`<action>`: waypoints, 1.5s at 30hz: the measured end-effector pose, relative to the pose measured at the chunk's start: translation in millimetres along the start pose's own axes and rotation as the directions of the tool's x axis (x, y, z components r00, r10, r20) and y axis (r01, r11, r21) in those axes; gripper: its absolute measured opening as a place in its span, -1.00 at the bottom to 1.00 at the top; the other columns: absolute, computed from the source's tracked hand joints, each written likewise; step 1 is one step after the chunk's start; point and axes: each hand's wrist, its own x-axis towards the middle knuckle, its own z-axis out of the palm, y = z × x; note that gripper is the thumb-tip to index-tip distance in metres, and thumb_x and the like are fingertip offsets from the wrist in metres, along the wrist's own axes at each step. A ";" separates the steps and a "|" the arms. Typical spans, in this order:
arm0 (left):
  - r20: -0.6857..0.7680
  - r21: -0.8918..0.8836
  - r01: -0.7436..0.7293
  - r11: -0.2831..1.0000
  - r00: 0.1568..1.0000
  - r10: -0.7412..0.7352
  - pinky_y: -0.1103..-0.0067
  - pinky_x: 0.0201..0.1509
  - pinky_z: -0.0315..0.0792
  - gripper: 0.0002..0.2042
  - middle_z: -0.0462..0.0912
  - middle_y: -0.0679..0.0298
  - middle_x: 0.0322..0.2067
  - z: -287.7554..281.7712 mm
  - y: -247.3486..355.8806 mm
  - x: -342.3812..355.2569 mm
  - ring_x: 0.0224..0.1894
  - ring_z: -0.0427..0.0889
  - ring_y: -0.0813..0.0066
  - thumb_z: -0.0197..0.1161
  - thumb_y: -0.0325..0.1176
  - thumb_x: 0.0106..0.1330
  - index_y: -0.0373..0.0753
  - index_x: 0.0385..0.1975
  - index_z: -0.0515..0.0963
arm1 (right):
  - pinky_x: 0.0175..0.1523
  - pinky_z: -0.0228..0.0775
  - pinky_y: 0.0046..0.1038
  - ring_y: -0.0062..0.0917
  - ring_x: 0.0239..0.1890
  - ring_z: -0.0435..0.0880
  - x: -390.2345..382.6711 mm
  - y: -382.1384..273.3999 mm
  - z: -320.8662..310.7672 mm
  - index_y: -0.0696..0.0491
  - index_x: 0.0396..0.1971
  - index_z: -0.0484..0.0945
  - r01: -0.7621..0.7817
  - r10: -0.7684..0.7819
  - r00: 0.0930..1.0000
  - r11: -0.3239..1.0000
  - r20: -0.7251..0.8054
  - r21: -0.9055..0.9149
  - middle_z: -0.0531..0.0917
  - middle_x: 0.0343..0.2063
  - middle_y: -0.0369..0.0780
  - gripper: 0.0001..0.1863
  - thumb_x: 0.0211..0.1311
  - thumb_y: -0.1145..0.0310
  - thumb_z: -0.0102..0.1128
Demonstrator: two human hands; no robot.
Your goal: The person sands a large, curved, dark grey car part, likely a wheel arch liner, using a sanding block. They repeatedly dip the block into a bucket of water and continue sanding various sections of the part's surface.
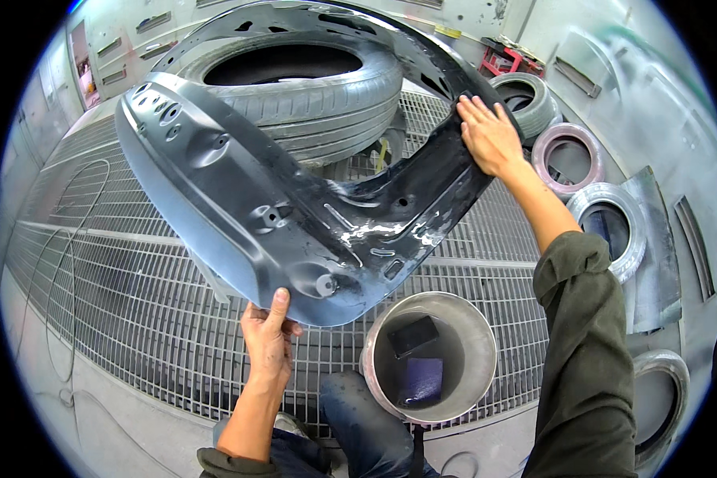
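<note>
A dark grey car fender (239,171) rests tilted against a large tyre (338,107), its inner side with holes and pressed ribs facing me. Wet, shiny patches show near its lower right corner. My left hand (269,338) grips the fender's lower edge, thumb on top and fingers partly hidden beneath. On the upper right side, by the curved arch, my right hand (490,137) lies flat with fingers stretched over the black surface. Whether anything thin is under that palm is hidden.
Close to my knees stands a round bucket (488,362) of dark liquid with a black pad (413,337) and a purple pad (422,380) in it. Metal grating (311,374) covers the floor. Several tyres (567,158) line the right wall. A thin hose (72,279) trails at left.
</note>
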 end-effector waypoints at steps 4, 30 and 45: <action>0.007 -0.001 0.001 1.000 1.000 -0.001 0.71 -0.55 0.44 -0.64 0.67 0.28 -0.31 1.3 -5.0 1.6 -0.51 0.55 0.64 0.46 -0.21 0.34 -0.31 -0.05 0.53 | 0.50 0.15 -0.06 -0.30 0.48 0.32 32.9 8.0 3.1 0.11 0.33 0.42 -0.053 0.053 0.999 0.989 -0.007 -0.139 0.39 0.43 -0.19 -0.49 0.51 0.21 -0.13; -0.015 -0.011 -0.021 1.000 1.000 0.021 0.70 -0.53 0.44 -0.72 0.68 0.31 -0.32 -0.6 -4.9 7.4 -0.53 0.54 0.64 0.40 -0.28 0.39 -0.31 -0.07 0.56 | 0.61 -0.09 -0.12 -0.01 0.56 0.08 -134.4 -259.1 -130.5 0.37 0.37 0.26 0.241 -0.104 0.969 0.597 -0.223 0.765 0.19 0.46 0.19 0.00 0.24 -0.20 0.24; -0.012 0.018 -0.042 0.999 0.999 0.042 0.72 -0.54 0.40 -0.66 0.66 0.33 -0.32 0.2 -2.3 2.7 -0.49 0.53 0.69 0.42 -0.24 0.38 -0.30 -0.02 0.51 | 0.48 0.24 -0.08 -0.18 0.42 0.44 -185.3 -174.9 -89.0 0.19 0.22 0.53 0.341 -0.162 0.927 0.739 -0.339 0.581 0.55 0.29 -0.04 -0.47 0.19 0.54 0.04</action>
